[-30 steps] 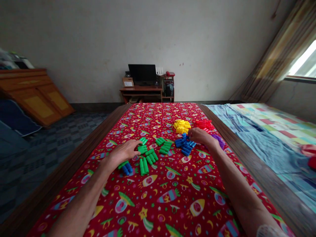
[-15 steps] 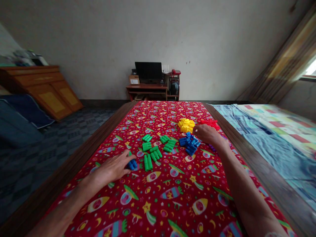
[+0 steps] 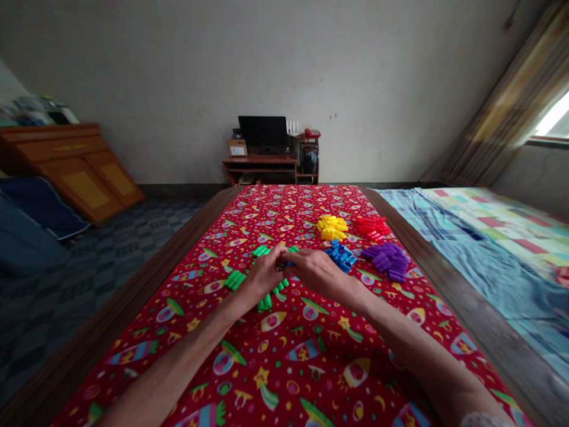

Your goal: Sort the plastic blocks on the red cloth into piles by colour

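Note:
My left hand (image 3: 265, 271) and my right hand (image 3: 319, 270) meet above the middle of the table. Both are closed, with their fingertips together around a blue plastic toy block (image 3: 288, 264), mostly hidden by the fingers. Beneath and around them lie several green toy blocks (image 3: 265, 303), partly covered by my hands; one green cluster (image 3: 235, 280) sits left of my left wrist. Just beyond my right hand is a pile of blue toy blocks (image 3: 340, 256).
Yellow blocks (image 3: 331, 228), red blocks (image 3: 372, 226) and purple blocks (image 3: 387, 261) lie in separate piles to the right. A red patterned cloth (image 3: 306, 350) covers the wooden table. A bed (image 3: 471, 261) stands at right, a desk with a monitor (image 3: 263, 131) ahead.
My left hand has lifted the blue block off the cloth and moved right. My right hand has come left from near the yellow and red piles to meet it, uncovering the purple pile.

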